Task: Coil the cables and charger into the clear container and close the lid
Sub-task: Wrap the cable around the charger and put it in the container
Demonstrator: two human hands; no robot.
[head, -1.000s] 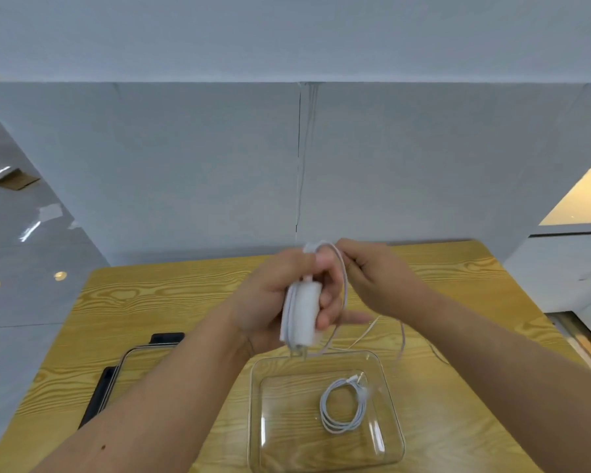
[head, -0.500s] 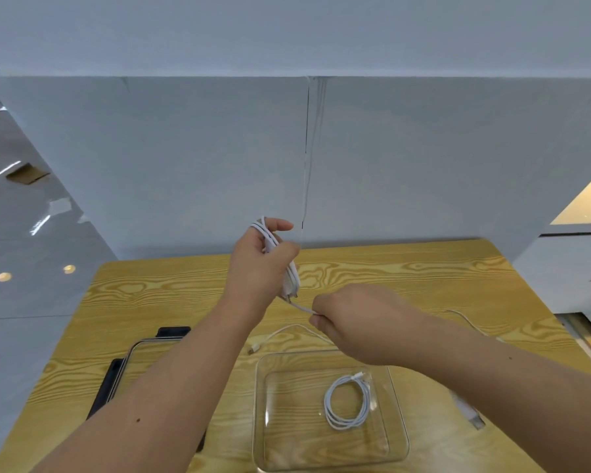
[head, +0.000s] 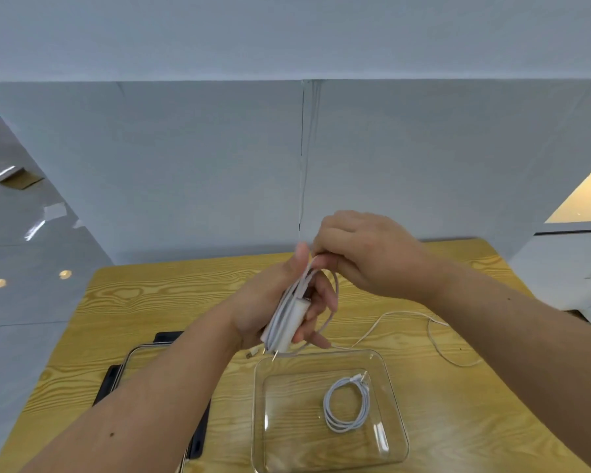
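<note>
My left hand [head: 270, 302] grips a white charger [head: 289, 320] with white cable wound round it, prongs pointing down above the clear container [head: 398, 387]. My right hand [head: 365, 254] pinches the cable at the top of the charger, just above my left thumb. The loose rest of that white cable [head: 400, 315] trails over the table to the right and passes behind my right forearm. A coiled white cable [head: 347, 409] lies inside the container, towards its right side.
The container's lid [head: 130, 356], clear with a dark rim, lies flat on the wooden table [head: 157, 302] at the left, partly under my left forearm. A grey partition wall stands just behind the table.
My right hand rose from low near the container up to the top of the charger, carrying the cable with it. My left hand dropped and turned the charger prongs-down.
</note>
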